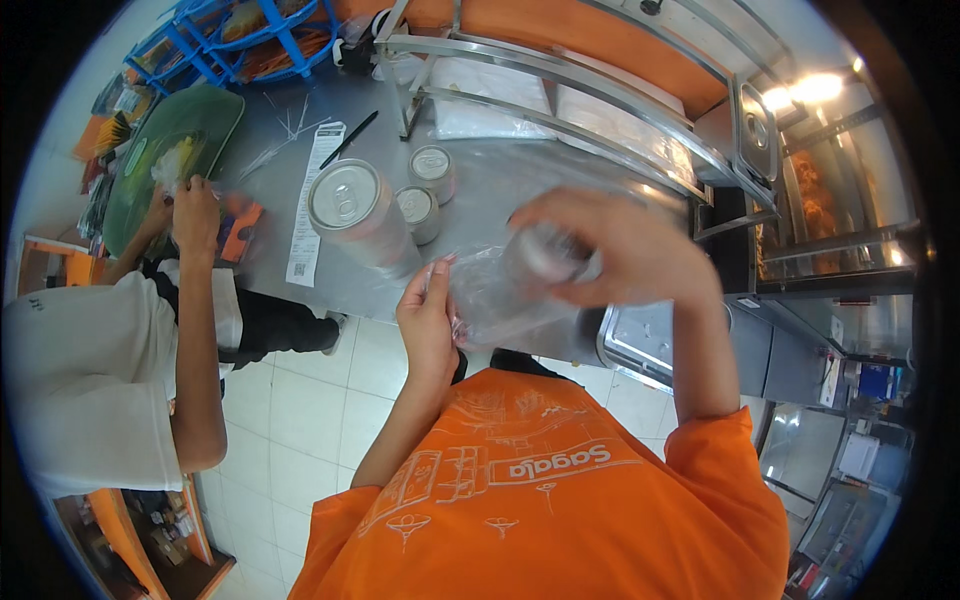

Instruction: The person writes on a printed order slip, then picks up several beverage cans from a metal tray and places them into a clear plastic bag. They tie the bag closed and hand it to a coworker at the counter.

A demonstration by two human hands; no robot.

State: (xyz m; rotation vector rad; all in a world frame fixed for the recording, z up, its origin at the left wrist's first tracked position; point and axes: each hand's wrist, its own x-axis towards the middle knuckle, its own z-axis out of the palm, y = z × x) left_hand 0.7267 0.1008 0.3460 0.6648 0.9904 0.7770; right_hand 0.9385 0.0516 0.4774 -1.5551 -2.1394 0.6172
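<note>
My left hand (427, 315) pinches the edge of a clear plastic bag (487, 307) above the near edge of the steel counter. My right hand (622, 247) grips a blurred can (546, 253) with a silvery top, at the bag's right side. How far the can is inside the bag I cannot tell. Left of the bag stands a tall clear can (364, 225) with a ring-pull lid. Behind it are two smaller ring-pull cans, a rear one (433, 174) and a nearer one (418, 215).
A printed paper slip (311, 202) and a black pen (349, 140) lie left of the cans. A metal rack (555, 67) spans the back over plastic packs (491, 97). At left, a co-worker's hands (196, 206) work near a green board (124, 187). A steel tray (637, 341) is at right.
</note>
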